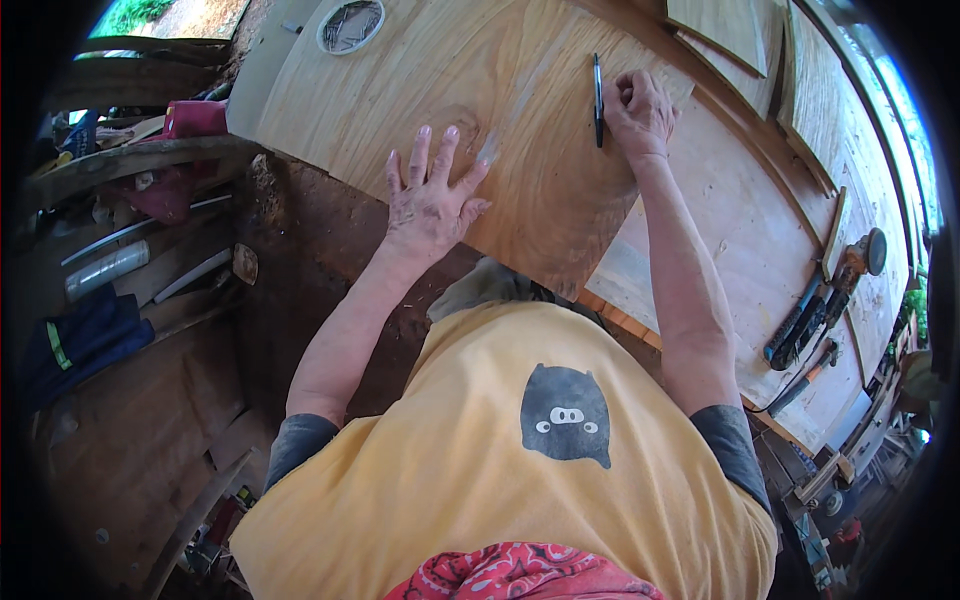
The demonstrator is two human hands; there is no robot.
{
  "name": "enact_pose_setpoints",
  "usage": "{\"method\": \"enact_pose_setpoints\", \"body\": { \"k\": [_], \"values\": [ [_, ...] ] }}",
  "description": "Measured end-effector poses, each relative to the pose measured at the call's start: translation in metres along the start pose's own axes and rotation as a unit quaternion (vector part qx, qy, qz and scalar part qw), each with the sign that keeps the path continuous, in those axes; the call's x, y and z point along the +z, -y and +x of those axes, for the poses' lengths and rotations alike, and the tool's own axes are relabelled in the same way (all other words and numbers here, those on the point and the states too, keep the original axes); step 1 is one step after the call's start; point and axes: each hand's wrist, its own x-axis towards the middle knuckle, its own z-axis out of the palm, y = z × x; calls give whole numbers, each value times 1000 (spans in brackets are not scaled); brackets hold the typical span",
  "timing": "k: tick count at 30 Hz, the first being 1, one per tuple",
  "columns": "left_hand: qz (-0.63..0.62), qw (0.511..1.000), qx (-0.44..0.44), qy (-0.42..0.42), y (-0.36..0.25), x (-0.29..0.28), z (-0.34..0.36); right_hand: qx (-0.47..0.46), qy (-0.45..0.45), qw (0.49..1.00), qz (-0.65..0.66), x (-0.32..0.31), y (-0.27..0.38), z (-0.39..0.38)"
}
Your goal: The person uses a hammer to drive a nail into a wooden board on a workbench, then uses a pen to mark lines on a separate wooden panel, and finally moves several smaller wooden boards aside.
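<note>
A large plywood board (530, 120) with swirling grain lies at a slant on the bench in front of me. My left hand (430, 212) is over its near left edge, palm down, fingers spread and nothing gripped. Beside its index fingertip shows a pale blurry patch that I cannot identify. My right hand (640, 112) rests toward the board's right side with its fingers curled in; whether anything small is between them is hidden. Just left of those fingers a dark pen (598, 105) lies on the wood, apart from the hand.
A round white tub of nails (350, 27) sits at the board's far left. On the pale bench top (690, 230) to the right lie a power tool (850, 265) and a hammer (805, 378). Wood panels (815, 90) lie far right. Cluttered shelves (140, 155) stand left.
</note>
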Motion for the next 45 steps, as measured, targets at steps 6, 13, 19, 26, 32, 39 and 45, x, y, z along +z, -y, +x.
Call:
{"method": "enact_pose_setpoints", "body": {
  "k": [6, 13, 19, 26, 32, 39, 45],
  "values": [
    [2, 999, 31, -15, 8, 14, 90, 9, 6, 1000, 5, -2, 1, 0],
    [7, 998, 50, -34, 7, 23, 189, 17, 8, 1000, -11, -3, 5, 1],
    [-44, 997, 20, 62, -15, -5, 250, 17, 8, 1000, -15, 1, -1, 2],
    [-35, 999, 11, -30, 0, 35, 150, -6, 8, 1000, -7, 1, -1, 5],
    [-16, 998, -58, 15, -15, 7, 9, 2, 9, 1000, -13, 3, -6, 4],
    [-27, 995, -93, 28, -29, 6, -29, -7, 20, 999, -27, -5, -7, -2],
    [-50, 995, -86, -13, -24, 26, 17, -71, 0, 996, 47, -65, -23, -66]
  ]
}}
